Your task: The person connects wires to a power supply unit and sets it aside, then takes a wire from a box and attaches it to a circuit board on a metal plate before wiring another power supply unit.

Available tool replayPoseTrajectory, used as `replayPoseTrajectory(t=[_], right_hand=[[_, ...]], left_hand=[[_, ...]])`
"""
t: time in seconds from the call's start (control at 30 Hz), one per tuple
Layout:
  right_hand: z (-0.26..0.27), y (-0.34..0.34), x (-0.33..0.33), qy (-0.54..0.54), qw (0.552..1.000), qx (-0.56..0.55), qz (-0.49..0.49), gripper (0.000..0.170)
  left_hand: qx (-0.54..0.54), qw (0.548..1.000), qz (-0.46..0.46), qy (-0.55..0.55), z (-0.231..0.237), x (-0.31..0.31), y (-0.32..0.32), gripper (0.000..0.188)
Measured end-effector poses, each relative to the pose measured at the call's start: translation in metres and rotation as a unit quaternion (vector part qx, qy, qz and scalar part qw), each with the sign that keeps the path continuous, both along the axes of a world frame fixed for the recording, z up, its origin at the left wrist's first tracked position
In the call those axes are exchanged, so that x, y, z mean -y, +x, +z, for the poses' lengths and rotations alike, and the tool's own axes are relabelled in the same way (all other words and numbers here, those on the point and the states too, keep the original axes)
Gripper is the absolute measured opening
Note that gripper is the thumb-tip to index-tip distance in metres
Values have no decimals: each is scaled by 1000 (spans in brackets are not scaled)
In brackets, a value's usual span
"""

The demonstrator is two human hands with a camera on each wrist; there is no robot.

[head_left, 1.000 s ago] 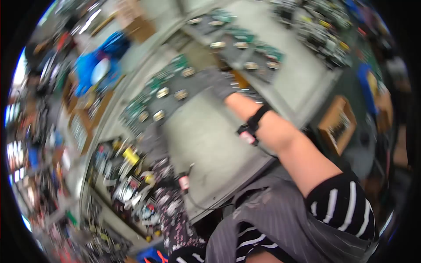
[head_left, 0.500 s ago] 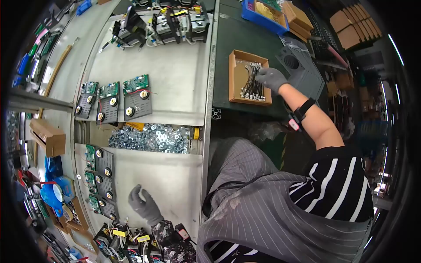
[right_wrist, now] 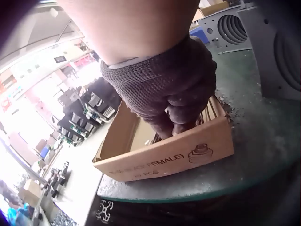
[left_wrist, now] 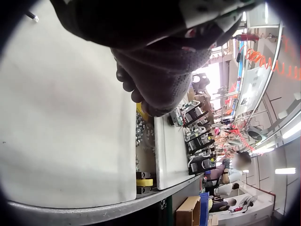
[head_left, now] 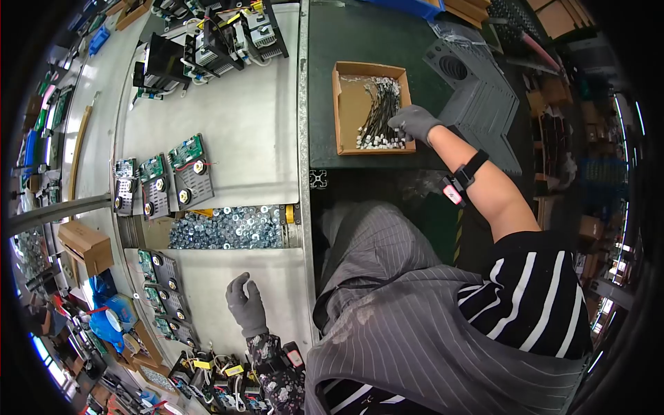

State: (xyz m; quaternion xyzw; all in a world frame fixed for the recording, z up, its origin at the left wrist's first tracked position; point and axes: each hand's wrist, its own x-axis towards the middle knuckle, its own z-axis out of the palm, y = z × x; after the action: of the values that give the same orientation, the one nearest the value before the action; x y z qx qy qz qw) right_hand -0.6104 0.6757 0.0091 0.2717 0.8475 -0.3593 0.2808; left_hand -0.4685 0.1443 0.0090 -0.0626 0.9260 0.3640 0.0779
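My right hand (head_left: 415, 124), in a grey knit glove, reaches over the right side of a cardboard box (head_left: 337, 114). Inside lies a bundle of short black cables (head_left: 379, 107) with white connectors. The fingers are bent down among the cable ends; in the right wrist view the gloved hand (right_wrist: 174, 89) dips behind the box's front wall, which partly hides the fingertips, so I cannot tell whether they hold a cable. My gloved left hand (head_left: 246, 304) hangs loosely curled over the metal worktop (head_left: 214, 277), holding nothing. Its fingers (left_wrist: 127, 84) also show in the left wrist view.
Circuit boards on perforated plates (head_left: 187, 173) stand along the worktop, with more plates (head_left: 166, 283) nearer the left hand. Between the worktop sections sits a trough of metal nuts (head_left: 228, 227). Grey sheet-metal panels (head_left: 477, 104) lie right of the box. Wired assemblies (head_left: 214, 48) stand at the back.
From the worktop, where both hands were a second ago, my right hand has moved to the cable box. It has since dipped closer to the cables. The head view has turned right.
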Motion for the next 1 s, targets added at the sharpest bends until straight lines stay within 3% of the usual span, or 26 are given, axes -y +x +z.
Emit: replayPoseTrajectory(t=[0.2,0.27,0.33,0.37,0.5,0.6,0.67,0.7,0.73,0.83,0.9,1.0], right_hand=[[21,2,12,3,1000,9,20,35],[28,-2,20,-15,999,30,30,44],[43,-13,36,112,979,92,141,54],[41,-17,40,159,969,116,149,59],[23,-25,42,202,960,122,147,54],[-14,-22,20,227,963,52,139,50],[-13,-20,9,149,980,13,135,43],[5,-16,11,11,1000,10,-8,34],[10,-10,9,-81,991,-71,-77,23],[29,0,0,-168,972,-73,-146,17],[28,5,-12,-360,881,10,-308,15],[30,14,-12,-367,860,-22,-355,16]], left_hand=[[22,1000,-19,10,6,-18,-17,20],[54,998,-3,26,9,-25,-22,19],[49,997,-29,45,8,-28,-26,19],[49,997,-29,45,7,-28,-26,19],[48,996,-47,53,2,-31,-27,20],[33,997,-60,42,2,-31,-25,20],[19,997,-57,39,0,-29,-23,20],[30,997,-44,56,-2,-26,-22,20],[41,996,-31,73,-2,-24,-21,19],[64,996,-28,53,7,-24,-24,19],[51,996,-45,52,3,-20,-24,19],[41,996,-53,59,5,-24,-24,18]])
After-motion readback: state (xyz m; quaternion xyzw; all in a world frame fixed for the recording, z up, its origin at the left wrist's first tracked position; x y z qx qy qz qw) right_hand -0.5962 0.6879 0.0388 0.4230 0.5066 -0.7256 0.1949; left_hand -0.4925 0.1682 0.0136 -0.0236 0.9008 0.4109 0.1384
